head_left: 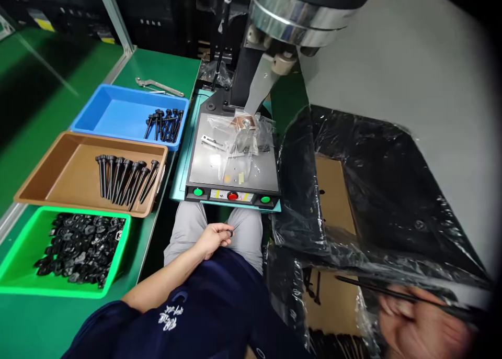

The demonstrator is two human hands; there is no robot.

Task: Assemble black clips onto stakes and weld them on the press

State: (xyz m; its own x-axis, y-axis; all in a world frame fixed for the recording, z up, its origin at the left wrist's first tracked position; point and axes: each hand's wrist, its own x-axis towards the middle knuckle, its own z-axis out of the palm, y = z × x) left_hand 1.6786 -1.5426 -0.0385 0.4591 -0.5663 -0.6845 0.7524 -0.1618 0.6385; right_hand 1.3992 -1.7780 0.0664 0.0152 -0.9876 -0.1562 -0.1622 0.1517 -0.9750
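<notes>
My left hand (215, 239) is over my lap, fingers pinched on a small black plastic part (229, 233), mostly hidden by the fingertips. At the lower right, my right hand (421, 320), blurred, is closed around a long thin black rod (376, 287) that points left. Beneath the rod is a bag-lined cardboard box (333, 301) with black rods inside. A green bin (121, 254) of small black parts stands left of my left hand. In front of my knees is a press (198, 163) with green and red buttons and clear plastic over its plate.
A brown tray (63, 178) and a blue tray (117, 117) hold black headed rods. A hook wrench (160, 86) lies behind them. Another box (335, 191), lined with black plastic, stands right of the press. The press head (298, 13) hangs above.
</notes>
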